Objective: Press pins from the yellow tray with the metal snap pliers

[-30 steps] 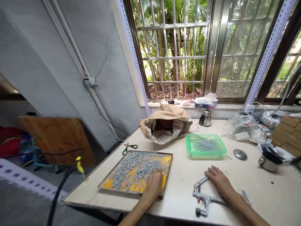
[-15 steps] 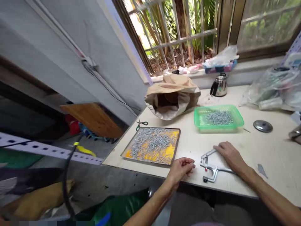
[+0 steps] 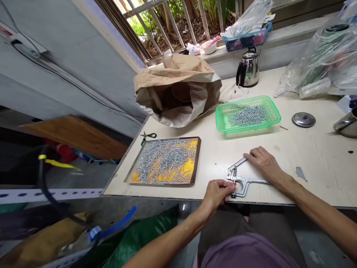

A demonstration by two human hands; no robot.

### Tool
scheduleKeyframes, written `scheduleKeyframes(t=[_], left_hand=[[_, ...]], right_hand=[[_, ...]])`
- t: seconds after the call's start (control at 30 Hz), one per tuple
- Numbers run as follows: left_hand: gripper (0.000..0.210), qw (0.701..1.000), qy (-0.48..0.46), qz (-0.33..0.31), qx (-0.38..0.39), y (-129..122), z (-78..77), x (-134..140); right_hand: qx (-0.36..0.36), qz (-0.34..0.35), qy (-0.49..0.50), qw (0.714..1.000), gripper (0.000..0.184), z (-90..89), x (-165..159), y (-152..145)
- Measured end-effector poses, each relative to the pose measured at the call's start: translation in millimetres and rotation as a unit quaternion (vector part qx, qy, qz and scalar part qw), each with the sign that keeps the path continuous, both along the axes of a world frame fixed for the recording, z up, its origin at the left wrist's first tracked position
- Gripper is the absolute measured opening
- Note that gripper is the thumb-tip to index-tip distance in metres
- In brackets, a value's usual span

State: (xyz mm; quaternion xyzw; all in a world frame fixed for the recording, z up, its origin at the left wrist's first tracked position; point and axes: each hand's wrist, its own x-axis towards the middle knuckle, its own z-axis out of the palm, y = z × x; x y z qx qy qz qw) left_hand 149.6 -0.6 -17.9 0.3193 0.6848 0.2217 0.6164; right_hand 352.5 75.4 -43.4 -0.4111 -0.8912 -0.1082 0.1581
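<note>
Metal hand-press pliers (image 3: 242,180) with a spring and a wide curved jaw lie near the table's front edge. My right hand (image 3: 263,163) is on their handles, fingers at the end of the raised upper lever and the lower handle running under the palm. At the jaw, my left hand (image 3: 219,192) has thumb and fingers pinched together beside a small red part of the tool. Whatever it pinches is too small to make out. Left of that hand sits a shallow tray (image 3: 196,162) with a yellow bottom, spread with many small silvery metal pins (image 3: 167,160).
A green plastic basket (image 3: 220,124) holds more pins. Behind the tray stands an open brown paper bag (image 3: 178,91); green-handled scissors (image 3: 149,136) lie left of it. A steel kettle (image 3: 249,69), a round lid (image 3: 304,120) and a plastic bag (image 3: 312,63) are farther back and right.
My left hand has moved right, from beside the tray to the pliers' jaw. My right hand stays on the handles. The view has shifted, bringing the table contents left and up.
</note>
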Motion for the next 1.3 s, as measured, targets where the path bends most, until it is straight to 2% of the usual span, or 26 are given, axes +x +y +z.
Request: scheduleKeyframes(t=[0.13,0.23,0.33,0.47,0.63,0.7,0.8,0.83,0.93,1.0,1.1,1.23,1.3], left_hand=[[0.022,0.998,0.051,-0.039,-0.02,1.4,5.1,0.4],[0.022,0.992,0.075,-0.091,-0.046,2.0,8.3,-0.7],[0.023,0.985,0.083,-0.134,-0.07,2.6,11.3,-1.8],[0.029,0.982,0.085,-0.151,-0.079,6.4,13.2,-2.1],[0.034,0.972,0.073,-0.198,-0.108,14.9,7.7,-5.5],[0.035,0.967,0.074,-0.212,-0.121,16.8,4.4,-7.7],[0.037,0.963,0.077,-0.219,-0.133,17.8,1.7,-9.6],[0.037,0.964,0.076,-0.218,-0.133,17.8,1.7,-9.6],[0.036,0.965,0.072,-0.215,-0.132,17.9,3.1,-8.0],[0.037,0.964,0.078,-0.219,-0.131,17.9,4.4,-6.4],[0.037,0.965,0.085,-0.217,-0.123,17.2,6.2,-4.6],[0.034,0.967,0.077,-0.213,-0.115,16.2,5.1,-4.1],[0.033,0.966,0.084,-0.219,-0.112,16.6,2.6,-4.6]], right_hand=[[0.009,0.0,-0.019,1.0,0.032,2.3,-0.3,-1.8],[0.005,0.009,-0.023,1.0,0.033,3.3,-0.9,-3.6],[-0.001,0.013,-0.026,1.0,0.032,4.0,-1.0,-5.9],[-0.006,0.006,-0.024,1.0,0.03,5.1,0.8,-9.5],[-0.002,-0.002,-0.025,1.0,0.027,6.6,0.5,-11.8],[-0.02,-0.004,-0.027,0.999,0.028,7.3,0.5,-11.7],[-0.085,-0.002,-0.003,0.996,0.026,8.4,5.5,-13.2],[-0.112,0.009,0.01,0.994,0.029,8.8,8.9,-14.4],[-0.194,0.062,0.027,0.979,0.074,9.7,22.0,-20.0],[-0.236,0.08,0.011,0.968,0.092,9.7,29.8,-24.2],[-0.256,0.067,-0.015,0.964,0.098,8.8,35.7,-29.0],[-0.246,0.025,-0.021,0.969,0.108,9.7,34.1,-30.2],[-0.242,0.022,-0.019,0.97,0.106,13.1,31.7,-29.2]])
